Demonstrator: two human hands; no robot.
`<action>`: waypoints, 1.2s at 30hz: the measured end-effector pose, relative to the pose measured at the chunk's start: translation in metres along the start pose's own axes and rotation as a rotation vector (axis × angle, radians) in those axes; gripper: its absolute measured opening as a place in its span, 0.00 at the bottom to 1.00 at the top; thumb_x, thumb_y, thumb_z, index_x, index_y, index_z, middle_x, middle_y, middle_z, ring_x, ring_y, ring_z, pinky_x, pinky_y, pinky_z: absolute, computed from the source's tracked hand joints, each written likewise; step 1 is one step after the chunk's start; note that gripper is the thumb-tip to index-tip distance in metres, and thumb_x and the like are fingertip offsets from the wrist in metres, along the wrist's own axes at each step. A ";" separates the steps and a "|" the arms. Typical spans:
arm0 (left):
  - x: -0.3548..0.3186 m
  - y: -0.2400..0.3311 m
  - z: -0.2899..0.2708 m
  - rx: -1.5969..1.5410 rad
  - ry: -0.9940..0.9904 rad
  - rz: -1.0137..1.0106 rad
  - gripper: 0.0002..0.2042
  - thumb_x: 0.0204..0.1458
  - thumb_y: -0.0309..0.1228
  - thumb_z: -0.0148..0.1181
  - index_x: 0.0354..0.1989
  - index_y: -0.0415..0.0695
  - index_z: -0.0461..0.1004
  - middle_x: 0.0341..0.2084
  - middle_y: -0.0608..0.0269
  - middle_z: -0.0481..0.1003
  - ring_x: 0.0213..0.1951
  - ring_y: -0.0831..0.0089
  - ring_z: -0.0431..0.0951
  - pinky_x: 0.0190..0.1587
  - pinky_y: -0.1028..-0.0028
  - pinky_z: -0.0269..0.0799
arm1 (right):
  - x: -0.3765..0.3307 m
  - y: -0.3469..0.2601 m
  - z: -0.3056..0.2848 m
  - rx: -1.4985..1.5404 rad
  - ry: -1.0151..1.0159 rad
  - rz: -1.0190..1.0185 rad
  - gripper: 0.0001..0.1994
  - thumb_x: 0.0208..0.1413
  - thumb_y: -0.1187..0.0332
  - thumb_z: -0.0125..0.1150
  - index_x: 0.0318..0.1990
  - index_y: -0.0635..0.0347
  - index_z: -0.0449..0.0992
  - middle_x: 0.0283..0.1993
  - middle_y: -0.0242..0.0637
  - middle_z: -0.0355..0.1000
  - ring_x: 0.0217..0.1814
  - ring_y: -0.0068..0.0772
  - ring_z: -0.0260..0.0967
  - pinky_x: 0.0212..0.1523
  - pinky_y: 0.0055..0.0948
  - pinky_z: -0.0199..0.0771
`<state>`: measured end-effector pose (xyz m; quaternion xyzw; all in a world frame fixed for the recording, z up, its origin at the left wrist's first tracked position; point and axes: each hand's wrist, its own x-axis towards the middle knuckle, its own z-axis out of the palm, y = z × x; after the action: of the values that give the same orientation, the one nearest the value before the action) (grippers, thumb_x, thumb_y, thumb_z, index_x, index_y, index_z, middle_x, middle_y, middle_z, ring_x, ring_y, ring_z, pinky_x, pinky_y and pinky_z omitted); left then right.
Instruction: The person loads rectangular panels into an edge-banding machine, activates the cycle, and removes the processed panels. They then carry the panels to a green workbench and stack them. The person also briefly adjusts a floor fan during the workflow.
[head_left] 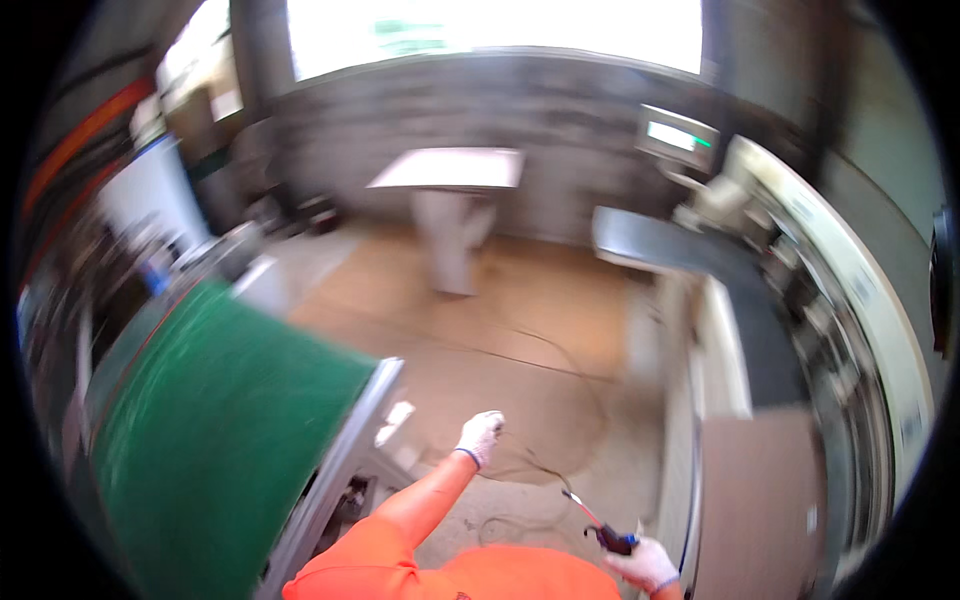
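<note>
My right hand (648, 566), in a white glove, is closed around the grip of a dark blue-black pistol-shaped tool (612, 540) low on the right. Its thin red stem (587, 514) slants up and left to a pale end, where a thin dark hose or cord (545, 468) meets it. My left hand (481, 436), also gloved in white, is held out over the floor near the middle, fingers curled closed. The hose or cord runs close to those fingers; blur hides whether they grip it.
A green conveyor belt (230, 390) with a metal edge stands left. At right are a long machine with a dark belt (760, 330), a brown board (760, 500) and a screen (677, 135). A pale-topped table (450, 168) is ahead; a hose (500, 353) crosses the floor.
</note>
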<state>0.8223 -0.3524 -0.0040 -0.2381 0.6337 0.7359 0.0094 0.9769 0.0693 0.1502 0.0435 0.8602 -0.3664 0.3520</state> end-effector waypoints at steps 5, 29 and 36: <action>-0.020 0.032 -0.094 -0.454 0.210 -0.093 0.17 0.62 0.42 0.63 0.53 0.45 0.78 0.44 0.64 0.82 0.42 0.72 0.83 0.45 0.70 0.75 | 0.165 0.003 0.023 -0.047 -0.256 -0.411 0.08 0.57 0.67 0.69 0.39 0.62 0.80 0.31 0.29 0.76 0.25 0.22 0.68 0.25 0.29 0.70; -0.413 -0.092 -0.267 0.382 1.997 0.335 0.14 0.55 0.26 0.67 0.49 0.39 0.78 0.39 0.49 0.80 0.40 0.54 0.81 0.47 0.61 0.78 | 0.188 -0.323 0.238 -0.720 -1.056 -0.704 0.13 0.55 0.63 0.74 0.44 0.62 0.85 0.34 0.27 0.79 0.31 0.25 0.71 0.33 0.29 0.72; -0.539 -0.137 -0.356 0.754 2.048 0.262 0.18 0.50 0.29 0.66 0.49 0.40 0.74 0.42 0.49 0.77 0.47 0.48 0.77 0.55 0.47 0.70 | 0.062 -0.265 0.374 -0.668 -1.166 -0.470 0.14 0.58 0.70 0.74 0.51 0.57 0.83 0.33 0.26 0.78 0.29 0.19 0.71 0.29 0.24 0.69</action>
<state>1.4638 -0.5041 0.0339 -0.6488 0.5459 -0.0561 -0.5272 1.0569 -0.3821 0.0887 -0.4566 0.5845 -0.1130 0.6611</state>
